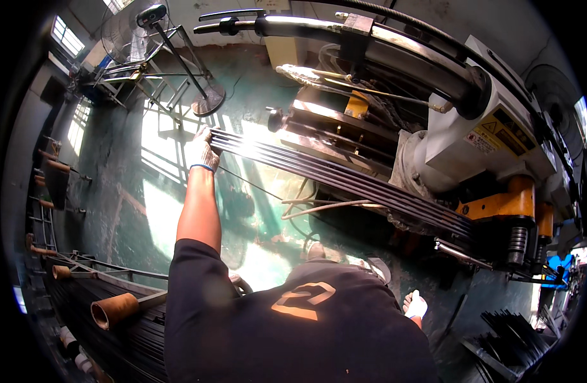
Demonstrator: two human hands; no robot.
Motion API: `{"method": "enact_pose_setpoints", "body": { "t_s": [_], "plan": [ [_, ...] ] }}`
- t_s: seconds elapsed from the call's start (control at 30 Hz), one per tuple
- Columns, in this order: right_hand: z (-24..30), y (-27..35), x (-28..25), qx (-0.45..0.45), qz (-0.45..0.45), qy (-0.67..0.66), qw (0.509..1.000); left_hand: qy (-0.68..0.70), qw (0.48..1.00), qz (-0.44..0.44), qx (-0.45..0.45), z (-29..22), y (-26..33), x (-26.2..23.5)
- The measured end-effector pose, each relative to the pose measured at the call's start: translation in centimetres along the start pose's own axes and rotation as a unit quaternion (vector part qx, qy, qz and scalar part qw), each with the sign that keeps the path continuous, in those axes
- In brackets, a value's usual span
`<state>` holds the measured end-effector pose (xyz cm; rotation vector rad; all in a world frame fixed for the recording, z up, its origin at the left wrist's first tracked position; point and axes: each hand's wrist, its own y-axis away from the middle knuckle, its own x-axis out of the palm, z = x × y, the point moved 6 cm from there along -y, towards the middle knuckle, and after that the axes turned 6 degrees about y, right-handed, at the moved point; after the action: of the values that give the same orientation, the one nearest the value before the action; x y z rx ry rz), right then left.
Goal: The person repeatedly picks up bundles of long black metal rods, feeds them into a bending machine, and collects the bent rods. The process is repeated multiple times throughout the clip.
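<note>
My left hand [203, 152], in a pale knitted work glove with a blue cuff, is stretched forward. Its fingers are wrapped round the left ends of several long dark metal tubes [344, 180]. Side by side, the tubes slope down to the right, along the front of a machine [504, 143]. Their right ends run into shadow by an orange bracket [507, 199] and a coil spring [518, 245], where I cannot see how they end. Low at my right side is my right hand [415, 306], also in a pale glove; its fingers look curled in, with nothing visible in them.
A standing fan [208, 99] is beyond my left hand, near a metal frame [154, 86]. Racks with dark rods [124, 341] and brown tube-shaped sleeves [114, 311] stand at left. More dark rods [510, 335] lie at lower right. Pale hoses [332, 205] hang below the tubes.
</note>
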<state>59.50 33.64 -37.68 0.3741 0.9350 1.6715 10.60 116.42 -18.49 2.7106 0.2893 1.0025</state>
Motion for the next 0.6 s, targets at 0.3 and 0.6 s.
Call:
{"method": "enact_pose_setpoints", "body": {
  "t_s": [0.3,0.6],
  "plan": [
    [-3.7,-2.4,-3.4,0.012,-0.038,-0.004,0.999,-0.046,0.983,0.168,-0.058,-1.7,3.4,0.7],
    [2.5,-0.9,0.7,-0.048,-0.100,0.071,0.991,-0.105,0.957,0.234,-0.135,-2.4,3.8,0.9]
  ]
}}
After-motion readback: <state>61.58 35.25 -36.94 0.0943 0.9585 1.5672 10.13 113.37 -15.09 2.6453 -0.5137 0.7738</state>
